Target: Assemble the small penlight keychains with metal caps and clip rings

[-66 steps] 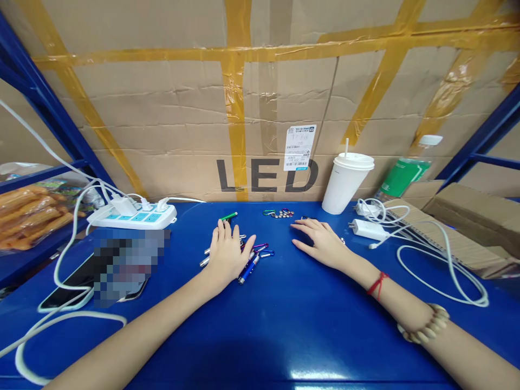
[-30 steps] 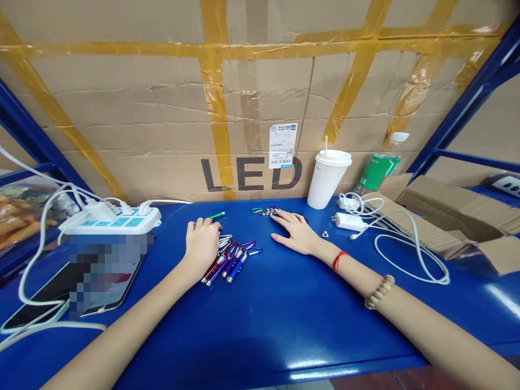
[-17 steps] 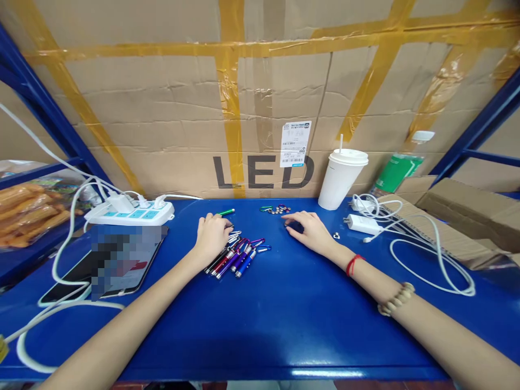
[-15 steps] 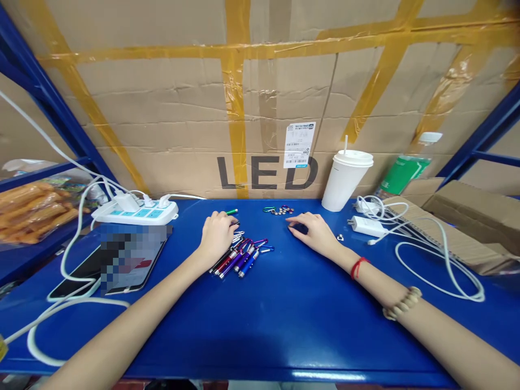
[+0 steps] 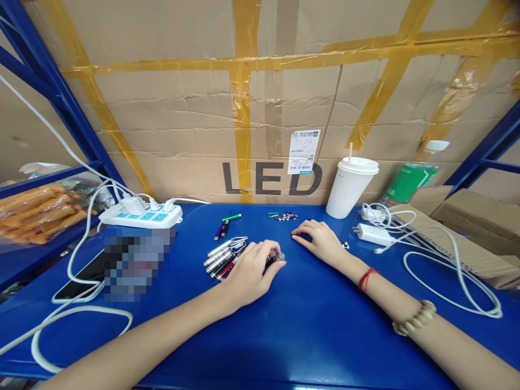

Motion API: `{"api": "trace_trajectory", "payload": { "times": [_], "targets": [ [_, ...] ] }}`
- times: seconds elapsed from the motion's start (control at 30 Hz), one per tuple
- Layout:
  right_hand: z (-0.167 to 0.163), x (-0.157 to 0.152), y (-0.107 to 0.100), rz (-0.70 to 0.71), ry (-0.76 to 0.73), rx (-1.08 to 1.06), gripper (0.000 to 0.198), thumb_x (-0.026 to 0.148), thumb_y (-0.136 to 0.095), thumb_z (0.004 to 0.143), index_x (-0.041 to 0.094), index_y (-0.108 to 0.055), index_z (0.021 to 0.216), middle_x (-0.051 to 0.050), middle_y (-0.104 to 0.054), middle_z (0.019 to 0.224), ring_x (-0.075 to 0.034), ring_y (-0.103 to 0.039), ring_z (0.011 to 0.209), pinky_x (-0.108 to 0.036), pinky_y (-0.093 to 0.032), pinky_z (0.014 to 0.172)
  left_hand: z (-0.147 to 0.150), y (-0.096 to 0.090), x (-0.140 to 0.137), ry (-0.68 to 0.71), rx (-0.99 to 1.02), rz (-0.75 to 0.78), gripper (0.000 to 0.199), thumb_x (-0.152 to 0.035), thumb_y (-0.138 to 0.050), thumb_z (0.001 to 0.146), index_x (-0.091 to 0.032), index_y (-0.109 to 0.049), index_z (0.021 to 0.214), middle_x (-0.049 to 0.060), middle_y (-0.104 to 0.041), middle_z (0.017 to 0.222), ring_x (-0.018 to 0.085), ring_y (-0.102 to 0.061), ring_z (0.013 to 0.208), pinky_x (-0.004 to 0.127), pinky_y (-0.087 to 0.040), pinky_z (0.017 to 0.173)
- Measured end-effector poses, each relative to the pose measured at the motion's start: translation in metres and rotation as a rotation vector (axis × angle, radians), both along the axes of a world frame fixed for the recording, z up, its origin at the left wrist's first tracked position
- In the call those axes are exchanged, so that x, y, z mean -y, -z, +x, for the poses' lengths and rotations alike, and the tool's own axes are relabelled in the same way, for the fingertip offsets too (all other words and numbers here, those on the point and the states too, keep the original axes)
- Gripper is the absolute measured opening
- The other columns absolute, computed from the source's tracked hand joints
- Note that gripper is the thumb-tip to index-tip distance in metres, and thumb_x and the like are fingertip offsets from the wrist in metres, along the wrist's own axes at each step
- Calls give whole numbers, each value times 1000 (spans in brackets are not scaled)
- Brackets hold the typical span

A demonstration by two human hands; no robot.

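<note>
Several tubes (image 5: 222, 263) partly behind left hand (image 5: 251, 272)

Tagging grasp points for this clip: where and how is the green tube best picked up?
Pinch the green tube across its right half, probably from above: it is slim and lies nearly sideways, its right end sticking out free, while its left end sits close by the black tube and purple tube.

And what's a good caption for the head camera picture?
Left hand holding a silver-ended tube beside slim tubes, white cup behind the right hand.
</note>
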State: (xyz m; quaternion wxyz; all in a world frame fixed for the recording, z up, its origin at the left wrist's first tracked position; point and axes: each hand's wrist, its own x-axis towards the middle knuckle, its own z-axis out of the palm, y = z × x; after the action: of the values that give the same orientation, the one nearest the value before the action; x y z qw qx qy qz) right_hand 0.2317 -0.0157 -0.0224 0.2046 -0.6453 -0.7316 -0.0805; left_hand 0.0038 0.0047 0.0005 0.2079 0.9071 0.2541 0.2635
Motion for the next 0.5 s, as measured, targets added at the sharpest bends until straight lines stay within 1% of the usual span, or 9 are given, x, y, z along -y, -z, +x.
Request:
{"api": "trace_trajectory", "payload": {
  "times": [0.13,0.27,0.33,0.4,0.5],
  "targets": [
    [0,0,0,26,-7,77,23,30,-45,89,19,-65,88,-5,-62,91,-19,-54,87,-33,-36,73,1,5,4,76,-85,23,24,-38,-31,87,-22,-48,92,-2,-62,87,9,-52,82,23,-38,77],
    [-2,0,2,62,-51,59,19,27,-49,86,19,-65,84,-4,-63,86,-18,-56,82,-32,-39,74,3,8,3,63,-162,66,31,-40,-25,88,-22,-50,90,-2,-61,89,11,-53,82,25,-38,75],
    [-7,2,1,79,-113,-21,18,28,-50,86,19,-65,84,-3,-63,85,-16,-57,82,-30,-41,73,5,9,2,19,-174,64,32,-41,-23,88,-23,-49,90,-1,-61,91,12,-53,84,26,-39,77],
    [-16,6,-2,122,-176,-168,17,28,-50,86,19,-65,85,-3,-62,86,-14,-57,79,-27,-44,70,6,10,1,-28,-180,45,32,-41,-23,88,-23,-48,91,-1,-60,91,13,-54,86,27,-39,78],
    [-33,15,-10,257,-239,-425,16,27,-53,84,18,-65,87,-4,-61,85,-12,-56,71,-25,-47,63,8,12,-1,-75,-188,15,30,-43,-25,87,-23,-46,94,-1,-61,89,14,-55,84,28,-39,76]
  ]
}}
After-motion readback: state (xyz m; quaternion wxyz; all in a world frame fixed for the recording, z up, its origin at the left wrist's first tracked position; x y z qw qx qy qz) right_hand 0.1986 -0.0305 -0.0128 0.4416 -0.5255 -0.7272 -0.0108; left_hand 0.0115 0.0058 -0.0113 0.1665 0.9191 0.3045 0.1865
